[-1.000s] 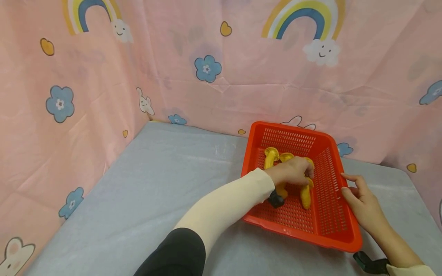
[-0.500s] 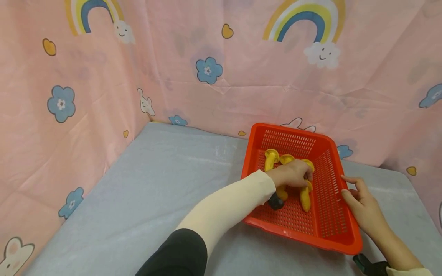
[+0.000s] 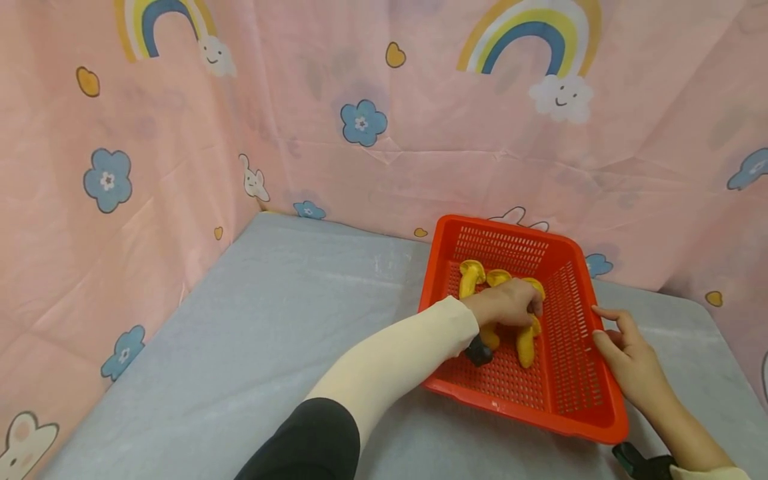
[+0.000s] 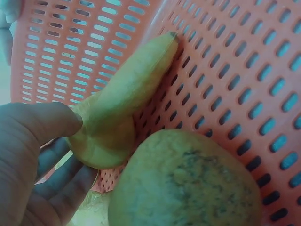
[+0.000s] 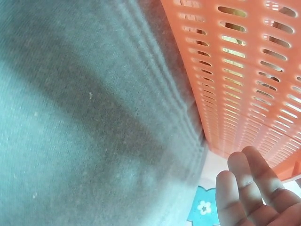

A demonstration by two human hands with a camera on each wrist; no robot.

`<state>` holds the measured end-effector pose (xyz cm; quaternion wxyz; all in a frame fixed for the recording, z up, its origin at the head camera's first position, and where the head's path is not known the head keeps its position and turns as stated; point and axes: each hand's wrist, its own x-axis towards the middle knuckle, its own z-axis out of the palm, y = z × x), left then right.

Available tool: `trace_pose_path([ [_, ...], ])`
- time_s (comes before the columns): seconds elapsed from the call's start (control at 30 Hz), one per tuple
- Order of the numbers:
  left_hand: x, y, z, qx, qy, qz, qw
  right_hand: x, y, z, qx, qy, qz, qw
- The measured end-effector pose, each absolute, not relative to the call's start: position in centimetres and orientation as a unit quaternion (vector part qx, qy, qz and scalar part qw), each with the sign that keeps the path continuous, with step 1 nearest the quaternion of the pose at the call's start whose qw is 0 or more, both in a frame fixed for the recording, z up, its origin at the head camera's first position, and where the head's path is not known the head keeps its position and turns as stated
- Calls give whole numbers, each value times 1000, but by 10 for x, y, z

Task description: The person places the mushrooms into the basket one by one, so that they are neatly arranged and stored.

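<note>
Inside a red perforated basket (image 3: 492, 399) my left hand (image 3: 509, 301) reaches down among several yellow mushrooms. It pinches one mushroom (image 3: 525, 348) at its cap, thumb on top and fingers below; the left wrist view shows this mushroom (image 4: 136, 77) lying with its stem pointing away along the basket floor. Close beside it is another mushroom (image 4: 188, 188), rounded with dark specks. Farther back lie a mushroom (image 3: 471, 277) and a cap (image 3: 498, 276), partly covered by my left hand. My right hand (image 3: 633, 357) holds the basket's right rim, its other fingers (image 5: 242, 181) along the outer wall.
The basket stands on a grey cloth-covered table (image 3: 288, 300), near its back edge. Pink printed curtain (image 3: 420, 167) hangs behind and to the left. A black wrist device (image 3: 642, 460) sits on my right wrist, just outside the basket's front right corner.
The pinched mushroom's stem has swung slightly to the left inside the basket. My left hand has barely shifted, and my right hand stays at the rim.
</note>
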<state>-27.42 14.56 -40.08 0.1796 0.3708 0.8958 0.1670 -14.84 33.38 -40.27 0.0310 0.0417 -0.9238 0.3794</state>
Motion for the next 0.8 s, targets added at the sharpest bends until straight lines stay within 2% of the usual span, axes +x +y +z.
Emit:
trace_pose_path([
  [0.27, -273, 144, -398, 369, 893, 192, 174, -147, 333, -404, 39, -924, 380, 32],
  [0.47, -274, 133, -376, 367, 882, 249, 159, -149, 333, -400, 42, -944, 325, 40],
  [0.7, -285, 87, -346, 376, 873, 290, 118, -160, 329, -387, 51, -986, 154, 25],
  [0.8, -291, 57, -336, 368, 875, 302, 85, -163, 325, -375, 82, -991, 98, 44],
])
